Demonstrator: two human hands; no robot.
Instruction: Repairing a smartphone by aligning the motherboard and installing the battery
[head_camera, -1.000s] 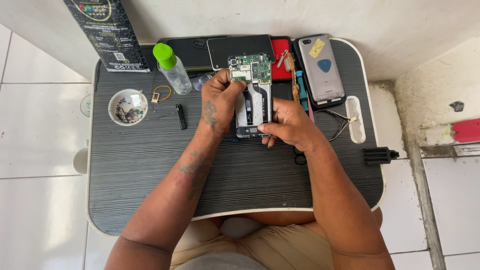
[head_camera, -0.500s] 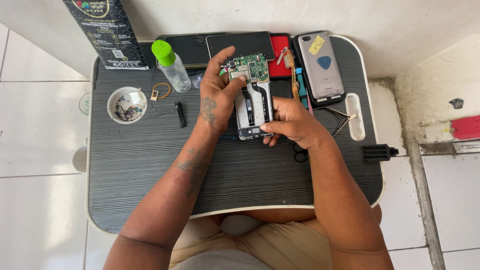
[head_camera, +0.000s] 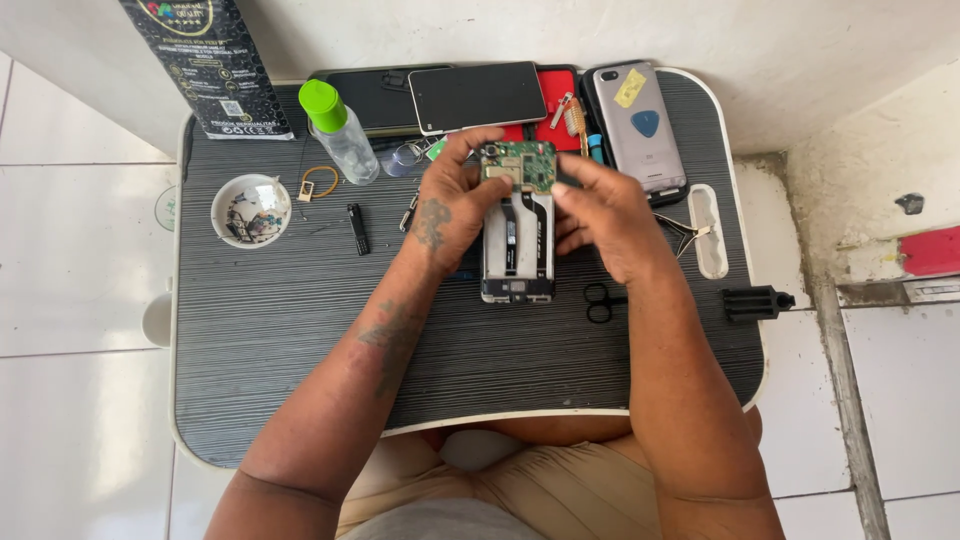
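Observation:
An opened phone (head_camera: 518, 250) lies back-up on the dark striped lap table (head_camera: 300, 350), its green circuit board (head_camera: 525, 165) exposed at the far end. My left hand (head_camera: 455, 205) grips the phone's left edge, fingers curled over its top corner. My right hand (head_camera: 600, 215) reaches in from the right with its fingertips on the circuit board's right side. I cannot tell whether the right hand holds a tool.
At the back lie a dark phone (head_camera: 375, 95), a white-edged phone (head_camera: 478, 95), a red tray (head_camera: 555, 110) and a grey phone with a blue pick (head_camera: 640, 125). A green-capped bottle (head_camera: 340, 130), white dish (head_camera: 250, 208), black box (head_camera: 210, 60), small scissors (head_camera: 600, 300), tweezers (head_camera: 680, 230).
My right hand moved from the phone's lower right edge up to the circuit board. The left hand's fingers shifted up around the top left corner.

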